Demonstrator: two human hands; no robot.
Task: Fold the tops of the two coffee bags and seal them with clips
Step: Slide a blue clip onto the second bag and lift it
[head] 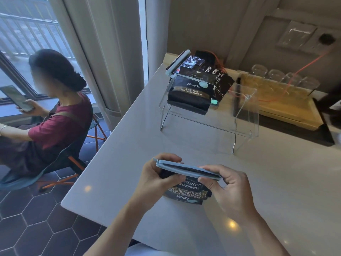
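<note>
A pale countertop [129, 145] is seen from above, with two bare hands at work near its front edge. A black coffee bag [186, 191] is stood upright on the counter between the hands, its printed face turned toward the viewer. A long light-blue clip [186, 169] is laid along the bag's folded top, so that the fold is trapped inside it. The left hand [158, 174] is closed around the clip's left end and the bag's upper corner, thumb in front, apparently to keep the fold from springing open. The right hand [225, 183] is pinched narrowly on the clip's right end, thumb below and fingers above, seemingly to press it shut. Whether the clip is fully latched cannot be told.

Farther back, a clear plastic stand [245, 111] is set on the counter. A second black bag [190, 93] is rested on its left side, with further dark bags behind it. A pale clip [178, 61] is seen along the top of one bag at the rear. By this, the sealing appears close to done.

To the right, upturned glasses [276, 76] are kept on a wooden tray [287, 111]. At the left, a seated person [55, 111] is occupied with a phone beside a window.
</note>
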